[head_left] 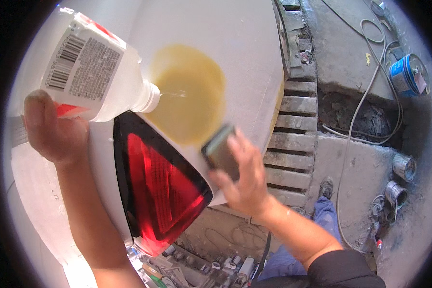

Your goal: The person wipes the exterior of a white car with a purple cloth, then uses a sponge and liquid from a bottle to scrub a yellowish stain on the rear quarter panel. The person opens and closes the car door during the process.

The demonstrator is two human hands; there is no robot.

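Observation:
My left hand [57, 127] is closed round the lower part of a clear plastic bottle [101, 72] with a white and red label. The bottle is tipped on its side, its neck pointing right, and a thin stream of clear liquid leaves it over a yellowish patch [192, 91] on the white car body panel [245, 53]. My right hand [247, 175] grips a dark greyish sanding block [222, 149] just below the patch; blur hides whether the block touches the panel. Beneath the bottle and left of the block sits a red tail light [161, 187] with a black border.
A slotted concrete drain cover [293, 129] runs along the car's right side. Farther right are a hose [353, 125], a blue bucket [403, 77] and open metal cans [396, 192] on the floor. Several containers and tools [245, 269] lie below the tail light, near my legs.

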